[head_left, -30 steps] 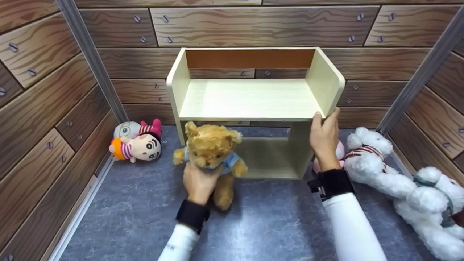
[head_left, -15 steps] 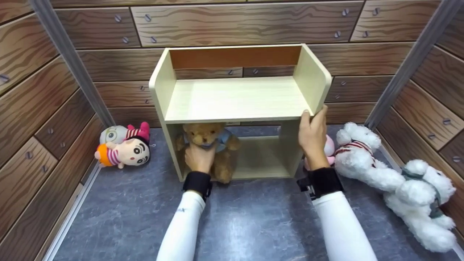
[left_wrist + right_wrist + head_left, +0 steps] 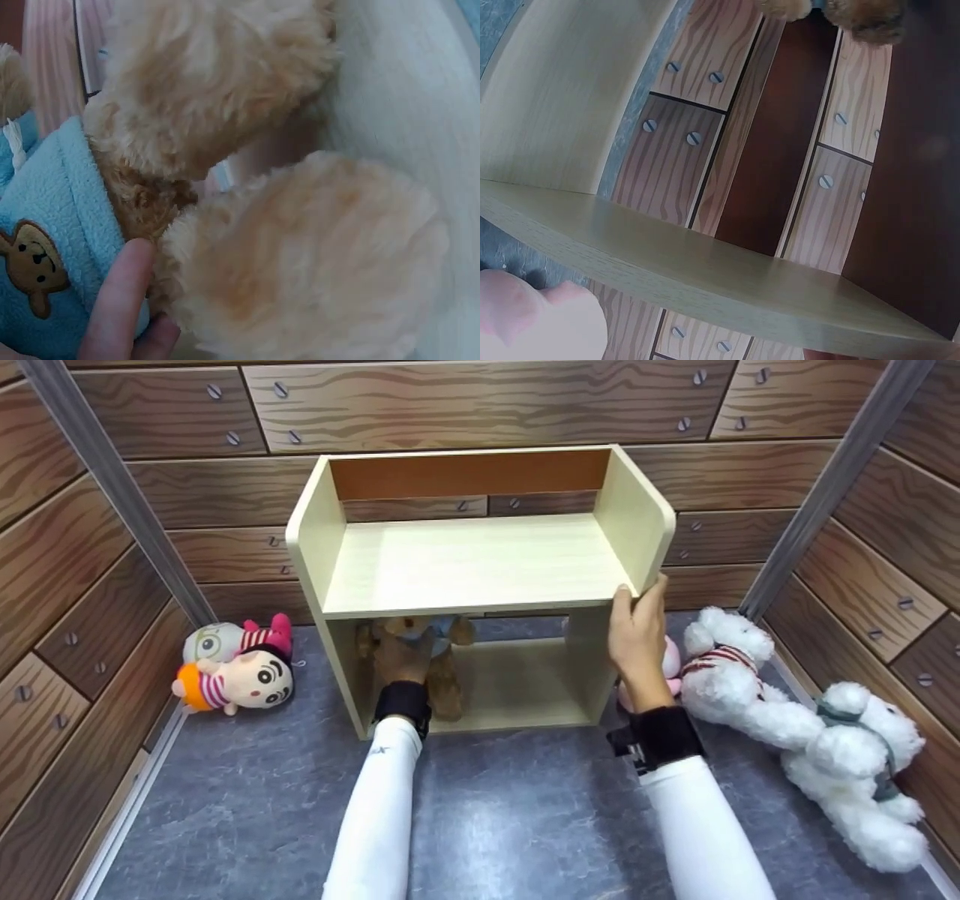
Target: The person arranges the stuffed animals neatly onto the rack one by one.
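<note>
Inside the lower compartment of a pale wooden shelf (image 3: 480,562), at its left side, my left hand (image 3: 403,661) holds a brown teddy bear (image 3: 445,690) by its front. The upper board hides part of the bear's head. Close up in the left wrist view, the bear's blue top (image 3: 64,210) carries a small bear patch, and a finger (image 3: 120,300) lies over its lower edge beside the furry legs. My right hand (image 3: 637,634) grips the shelf's right side panel (image 3: 727,277), thumb at the front edge. The right wrist view leaves that hand out and shows some bear fur at its top.
On the floor at the left lie two plush dolls (image 3: 247,679), one against the other. Right of the shelf are a pink plush toy (image 3: 670,660), partly hidden by my wrist, and white plush animals (image 3: 847,750). Wood-patterned walls (image 3: 480,405) enclose the grey floor (image 3: 495,825).
My left hand has carried the teddy bear from in front of the shelf back into its lower compartment. The right hand keeps its grip on the side panel. The whole view has shifted slightly.
</note>
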Motion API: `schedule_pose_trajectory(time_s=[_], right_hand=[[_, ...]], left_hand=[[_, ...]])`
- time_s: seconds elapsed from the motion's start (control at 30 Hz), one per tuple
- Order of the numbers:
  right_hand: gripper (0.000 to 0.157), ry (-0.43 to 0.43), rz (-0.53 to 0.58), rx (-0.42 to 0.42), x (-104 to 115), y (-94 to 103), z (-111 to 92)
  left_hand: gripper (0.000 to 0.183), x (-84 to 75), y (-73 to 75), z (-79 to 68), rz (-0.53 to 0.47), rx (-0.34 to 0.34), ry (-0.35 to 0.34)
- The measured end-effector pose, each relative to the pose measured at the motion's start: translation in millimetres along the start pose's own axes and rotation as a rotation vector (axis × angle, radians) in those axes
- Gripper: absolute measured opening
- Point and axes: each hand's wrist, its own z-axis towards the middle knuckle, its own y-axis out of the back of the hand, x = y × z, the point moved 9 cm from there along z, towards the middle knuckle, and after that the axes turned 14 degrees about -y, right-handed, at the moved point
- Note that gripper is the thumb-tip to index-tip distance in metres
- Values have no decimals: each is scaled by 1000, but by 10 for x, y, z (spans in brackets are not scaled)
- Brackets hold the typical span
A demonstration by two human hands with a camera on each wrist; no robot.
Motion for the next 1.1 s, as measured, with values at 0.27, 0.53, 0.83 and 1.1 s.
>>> schedule_pose_trajectory(time_s=[0.27, 0.53, 0.83, 1.1], right_hand=[[56, 9, 8, 10, 20, -4, -19], [60, 19, 7, 1, 31, 31, -10], [56, 18, 9, -5, 22, 40, 3], [56, 18, 5, 6, 19, 6, 2]], left_hand=[[68, 78, -75, 83, -17, 69, -46], [63, 97, -118, 6, -56, 177, 15], [77, 229, -224, 97, 5, 212, 65], [110, 206, -199, 74, -163, 169, 82]])
